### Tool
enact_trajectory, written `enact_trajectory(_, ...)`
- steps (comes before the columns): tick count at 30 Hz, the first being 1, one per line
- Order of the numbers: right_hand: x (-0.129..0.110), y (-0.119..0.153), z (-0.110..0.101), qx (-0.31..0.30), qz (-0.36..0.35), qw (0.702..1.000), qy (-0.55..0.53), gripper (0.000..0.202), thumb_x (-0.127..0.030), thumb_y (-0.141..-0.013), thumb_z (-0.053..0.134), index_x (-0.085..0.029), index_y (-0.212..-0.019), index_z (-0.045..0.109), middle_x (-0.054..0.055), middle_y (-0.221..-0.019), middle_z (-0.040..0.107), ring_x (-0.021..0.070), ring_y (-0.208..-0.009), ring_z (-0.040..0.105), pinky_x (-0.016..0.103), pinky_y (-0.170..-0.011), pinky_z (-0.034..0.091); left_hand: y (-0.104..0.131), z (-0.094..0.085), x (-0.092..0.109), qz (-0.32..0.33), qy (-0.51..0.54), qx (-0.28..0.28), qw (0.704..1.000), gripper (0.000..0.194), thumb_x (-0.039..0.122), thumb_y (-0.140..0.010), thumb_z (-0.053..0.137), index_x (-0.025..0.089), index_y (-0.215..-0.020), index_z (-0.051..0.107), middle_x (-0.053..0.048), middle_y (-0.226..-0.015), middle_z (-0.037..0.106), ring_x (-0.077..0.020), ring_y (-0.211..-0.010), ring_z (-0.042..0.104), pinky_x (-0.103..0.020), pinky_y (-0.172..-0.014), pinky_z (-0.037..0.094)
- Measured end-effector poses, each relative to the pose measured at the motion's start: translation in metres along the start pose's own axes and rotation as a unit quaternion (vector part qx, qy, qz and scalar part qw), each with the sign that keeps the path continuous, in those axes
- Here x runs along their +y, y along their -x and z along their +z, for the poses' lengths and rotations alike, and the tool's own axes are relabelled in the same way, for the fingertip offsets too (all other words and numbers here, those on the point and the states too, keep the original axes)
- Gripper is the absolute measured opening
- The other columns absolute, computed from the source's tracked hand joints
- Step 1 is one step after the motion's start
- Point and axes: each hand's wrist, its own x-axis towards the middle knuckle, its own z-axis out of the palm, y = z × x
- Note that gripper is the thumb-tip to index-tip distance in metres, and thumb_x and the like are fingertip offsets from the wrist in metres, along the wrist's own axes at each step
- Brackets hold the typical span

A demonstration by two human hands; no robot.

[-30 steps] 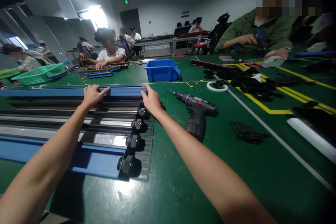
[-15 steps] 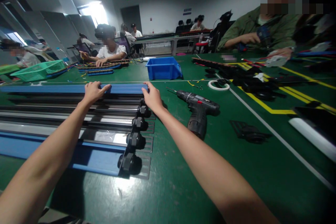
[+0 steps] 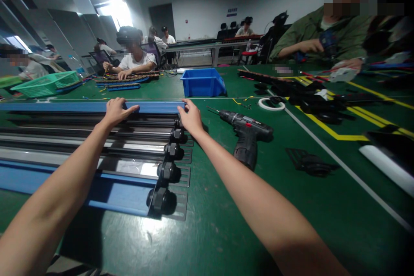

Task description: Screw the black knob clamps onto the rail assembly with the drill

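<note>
My left hand (image 3: 117, 111) grips the farthest blue rail (image 3: 152, 107) from above, its thumb along the near side and fingers over the far edge. At that rail's right end, my right hand (image 3: 191, 116) holds the corner between thumb and fingers. Nearer to me lie several parallel rails, black, silver and blue, with a wide blue rail (image 3: 121, 196) closest. Black round fittings (image 3: 160, 200) on slotted end plates (image 3: 181, 206) line their right ends. A black power drill (image 3: 246, 131) lies right of my right hand, bit pointing left.
Behind the rails stand a blue bin (image 3: 203, 83) and a green basket (image 3: 48, 84). A white ring (image 3: 271, 104), black parts (image 3: 312, 164) and a white-edged device (image 3: 384, 166) lie to the right. People sit across the table, one holding a drill (image 3: 328, 45).
The view has shifted slightly, so the table items appear a little farther right. Both hands remain on the far blue rail, with little visible change in grip.
</note>
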Motion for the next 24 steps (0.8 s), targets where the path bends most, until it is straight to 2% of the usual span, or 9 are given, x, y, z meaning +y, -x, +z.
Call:
enact_trajectory(3, 0.004, -0.001, 0.002, 0.007, 0.012, 1.0, -0.002, 0.037, -0.03, -0.092, 0.058, -0.018, -0.127, 0.061, 0.01, -0.109, 0.073, 0.0223, -0.103, 0.068, 0.036, -0.094, 0.051, -0.001, 0.002, -0.002, 0.001, 0.001, -0.004, 1.0, 0.067, 0.079, -0.077, 0.052, 0.019, -0.104, 0.067, -0.014, -0.105, 0.065, -0.0343, -0.107, 0.055, -0.043, -0.095, 0.038)
enact_trajectory(7, 0.01, -0.001, 0.005, 0.006, 0.017, 1.0, -0.017, 0.034, -0.026, -0.093, 0.057, -0.018, -0.126, 0.06, 0.01, -0.113, 0.073, 0.0215, -0.106, 0.068, 0.036, -0.097, 0.051, -0.003, 0.005, -0.002, 0.003, 0.004, -0.004, 1.0, 0.068, 0.079, -0.076, 0.053, 0.019, -0.105, 0.067, -0.014, -0.105, 0.065, -0.035, -0.107, 0.055, -0.043, -0.095, 0.038)
enact_trajectory(13, 0.016, -0.002, 0.005, -0.012, -0.007, 0.999, -0.033, 0.023, -0.019, -0.095, 0.052, -0.018, -0.113, 0.065, 0.01, -0.115, 0.074, 0.0197, -0.109, 0.069, 0.033, -0.098, 0.05, -0.004, 0.006, -0.002, 0.009, 0.013, -0.007, 1.0, 0.066, 0.077, -0.077, 0.053, 0.018, -0.104, 0.067, -0.013, -0.1, 0.063, -0.0334, -0.104, 0.054, -0.041, -0.094, 0.038)
enact_trajectory(18, 0.017, -0.003, 0.006, 0.001, 0.003, 1.0, -0.025, 0.026, -0.02, -0.095, 0.052, -0.017, -0.117, 0.065, 0.01, -0.115, 0.074, 0.0204, -0.109, 0.069, 0.033, -0.097, 0.051, -0.003, 0.005, -0.002, 0.011, 0.029, -0.013, 0.999, 0.066, 0.077, -0.077, 0.054, 0.019, -0.104, 0.068, -0.012, -0.097, 0.063, -0.0309, -0.101, 0.055, -0.039, -0.092, 0.04)
enact_trajectory(21, 0.019, -0.001, 0.007, 0.01, 0.028, 0.999, -0.017, 0.03, -0.02, -0.094, 0.053, -0.016, -0.121, 0.065, 0.011, -0.116, 0.073, 0.0212, -0.11, 0.069, 0.034, -0.098, 0.05, -0.002, 0.003, -0.001, 0.018, 0.037, -0.009, 0.999, 0.067, 0.079, -0.075, 0.055, 0.019, -0.102, 0.07, -0.011, -0.095, 0.065, -0.0288, -0.096, 0.057, -0.036, -0.086, 0.042)
enact_trajectory(24, 0.024, 0.004, 0.005, -0.002, 0.075, 0.997, 0.0, 0.026, -0.025, -0.094, 0.054, -0.014, -0.112, 0.07, 0.013, -0.11, 0.075, 0.0235, -0.104, 0.071, 0.034, -0.093, 0.052, 0.002, 0.0, -0.001, 0.003, 0.069, -0.065, 0.995, 0.066, 0.079, -0.077, 0.052, 0.018, -0.091, 0.072, -0.009, -0.079, 0.066, -0.0245, -0.079, 0.058, -0.032, -0.072, 0.042)
